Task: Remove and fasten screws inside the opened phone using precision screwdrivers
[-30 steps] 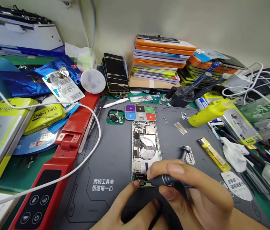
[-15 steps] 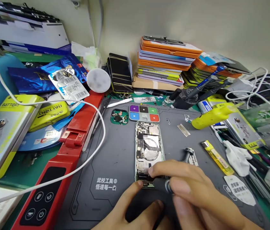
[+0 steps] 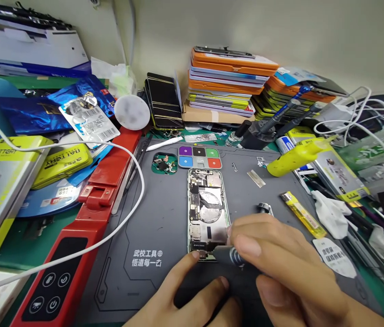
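Observation:
An opened smartphone (image 3: 215, 232) lies on the dark grey work mat (image 3: 164, 209), its board, connectors and metal plate exposed. My right hand (image 3: 287, 261) grips a screwdriver (image 3: 225, 255) with a dark barrel. The tool lies low and nearly level, pointing left, its tip at the phone's bottom edge. From the left, my left hand (image 3: 187, 290) reaches in with the index fingertip on the phone's lower left corner, beside the tip. Its other fingers are apart and bent over the mat, holding nothing visible. My right fingers hide the screwdriver's rear part, though its cap (image 3: 263, 208) shows above them.
A coloured screw tray (image 3: 199, 162) sits just beyond the phone. A red device (image 3: 76, 227) and white cable (image 3: 133, 220) cross the left side. Right of the phone are a yellow lighter (image 3: 303, 215) and yellow bottle (image 3: 290, 161). Stacked orange boxes (image 3: 226, 86) stand behind.
My right hand has lowered and tilted the screwdriver flatter, and its tip now reaches the phone's bottom edge. My left index finger stays on the corner. The whole view has shifted slightly.

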